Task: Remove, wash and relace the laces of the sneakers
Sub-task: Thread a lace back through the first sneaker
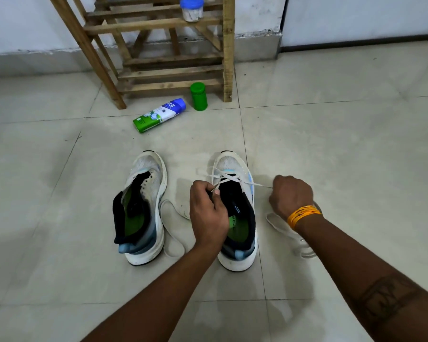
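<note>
Two white sneakers with blue heels and green insoles stand on the tiled floor, toes pointing away from me. The left sneaker [143,208] has no lace in its eyelets. The right sneaker [237,218] has a white lace [226,178] crossed through its front eyelets. My left hand [208,211] pinches one end of that lace over the shoe's tongue. My right hand [290,196], with an orange thread band at the wrist, grips the other end, pulled taut to the right of the shoe. A second loose white lace [169,240] loops on the floor between the sneakers.
A wooden rack [173,60] stands against the wall ahead, with a blue-lidded jar [191,8] on a shelf. A green container [198,96] and a fallen green, white and blue bottle [160,115] lie in front of it. White material [282,225] lies under my right wrist.
</note>
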`<state>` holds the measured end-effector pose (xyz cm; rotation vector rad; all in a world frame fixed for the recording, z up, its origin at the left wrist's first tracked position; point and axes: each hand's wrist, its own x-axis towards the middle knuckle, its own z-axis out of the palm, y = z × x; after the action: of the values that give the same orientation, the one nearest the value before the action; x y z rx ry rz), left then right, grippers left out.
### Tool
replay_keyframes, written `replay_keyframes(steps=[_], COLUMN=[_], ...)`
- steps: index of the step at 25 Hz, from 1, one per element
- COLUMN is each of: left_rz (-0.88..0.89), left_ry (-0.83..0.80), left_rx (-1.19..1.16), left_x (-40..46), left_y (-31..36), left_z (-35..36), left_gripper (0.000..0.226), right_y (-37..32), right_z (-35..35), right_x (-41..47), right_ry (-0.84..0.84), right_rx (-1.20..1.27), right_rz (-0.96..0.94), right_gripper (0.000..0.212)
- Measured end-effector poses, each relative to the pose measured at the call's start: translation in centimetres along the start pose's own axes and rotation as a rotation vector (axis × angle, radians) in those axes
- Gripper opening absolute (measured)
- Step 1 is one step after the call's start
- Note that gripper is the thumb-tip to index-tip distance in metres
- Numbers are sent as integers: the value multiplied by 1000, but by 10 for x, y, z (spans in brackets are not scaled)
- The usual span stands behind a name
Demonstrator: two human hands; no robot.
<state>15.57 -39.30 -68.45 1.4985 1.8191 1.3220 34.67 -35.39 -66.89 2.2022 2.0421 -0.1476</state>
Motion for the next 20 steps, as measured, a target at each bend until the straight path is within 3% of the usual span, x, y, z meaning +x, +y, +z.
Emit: replay_keyframes(steps=[2, 5, 7, 9, 13, 18, 20], left_rz=[1, 6, -4, -19, -27, -14, -32], left_ry=[9, 11, 22, 21, 31, 32, 45], left_rx=[-6, -10, -12, -17, -9, 21, 26], left_x=[0, 0, 0, -1, -1, -1, -1], left_y=[0, 1, 1, 2, 3, 4, 6], left_z=[0, 1, 2, 1, 0, 2, 2], left_gripper=[7, 6, 7, 9, 11, 11, 13], right_y=[11, -16, -33, -28, 3, -28, -28], right_z=[-1, -7, -6, -6, -4, -5, -4], right_x=[0, 3, 0, -1, -4, 4, 7], right_ry=[-36, 50, 108, 71, -86, 107, 145], right_rx=[-61, 65, 79, 54, -5, 172, 162], right_rz=[11, -179, -272, -176, 44, -249, -254], right_gripper=[26, 32, 24, 17, 22, 22, 14])
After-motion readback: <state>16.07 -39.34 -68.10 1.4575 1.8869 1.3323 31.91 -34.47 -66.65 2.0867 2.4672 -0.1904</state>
